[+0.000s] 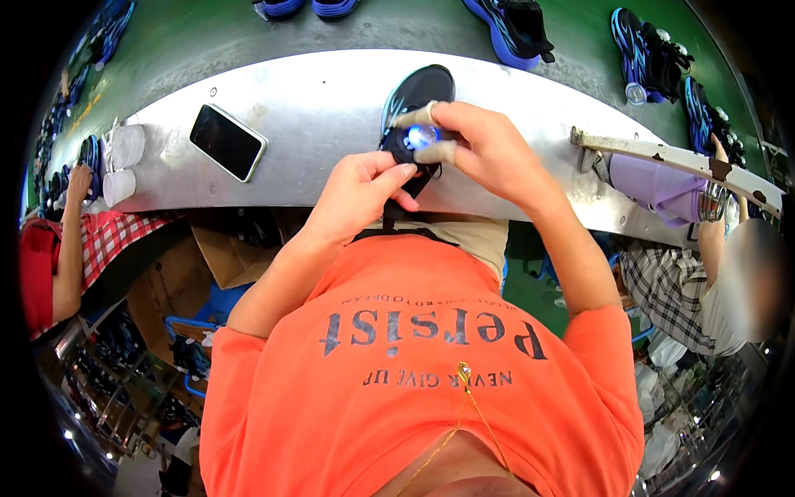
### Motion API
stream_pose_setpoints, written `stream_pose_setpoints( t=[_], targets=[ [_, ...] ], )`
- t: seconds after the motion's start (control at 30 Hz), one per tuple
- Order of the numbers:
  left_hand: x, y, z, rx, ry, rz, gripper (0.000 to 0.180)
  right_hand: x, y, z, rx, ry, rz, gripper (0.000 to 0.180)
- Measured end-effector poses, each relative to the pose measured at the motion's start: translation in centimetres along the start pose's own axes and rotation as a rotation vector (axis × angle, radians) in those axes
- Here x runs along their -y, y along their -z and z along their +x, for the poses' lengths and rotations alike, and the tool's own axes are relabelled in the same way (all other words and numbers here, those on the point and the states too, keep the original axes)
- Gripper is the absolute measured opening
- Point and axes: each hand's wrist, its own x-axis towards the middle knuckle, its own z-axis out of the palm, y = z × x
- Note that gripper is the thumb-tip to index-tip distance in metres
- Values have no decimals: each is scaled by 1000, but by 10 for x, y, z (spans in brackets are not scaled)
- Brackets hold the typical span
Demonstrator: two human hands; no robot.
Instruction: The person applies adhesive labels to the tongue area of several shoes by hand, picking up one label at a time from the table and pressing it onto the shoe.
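Note:
A black shoe [421, 89] with light blue streaks lies on the metal bench in front of me, its toe pointing away. On its upper, a small round piece [423, 136] shines blue-white. My right hand [497, 157] has pale covers on its thumb and forefinger, and these two close around the shining piece from either side. Nearer to me, my left hand [362, 186] is closed in a pinch at the shoe's collar, beside a dark strap or lace. What exactly sits between the left fingertips is partly hidden.
A phone [228, 142] lies on the metal bench [306, 99], left of the shoe. White cups [124, 157] stand farther left. At the right are a purple container [654, 186] and a worn metal bar [662, 153]. Shoes [515, 33] rest on the green surface beyond. People sit at both sides.

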Motion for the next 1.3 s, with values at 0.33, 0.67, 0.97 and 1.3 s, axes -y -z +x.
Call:
stream_pose_setpoints(
  t=[0.33, 0.67, 0.97, 1.3],
  targets=[
    [4, -7, -2, 7, -25, -192, 24, 4, -6, 1, -56, -94, -199, 39],
    [6, -9, -1, -2, -13, -202, 24, -7, -4, 1, -47, -4, -36, 31],
    [5, -11, 0, 17, -20, -243, 24, -13, -4, 1, -62, 52, 30, 33],
    [9, -9, -1, 50, 23, -285, 23, -11, -3, 5, -17, 75, 57, 32]
  ],
)
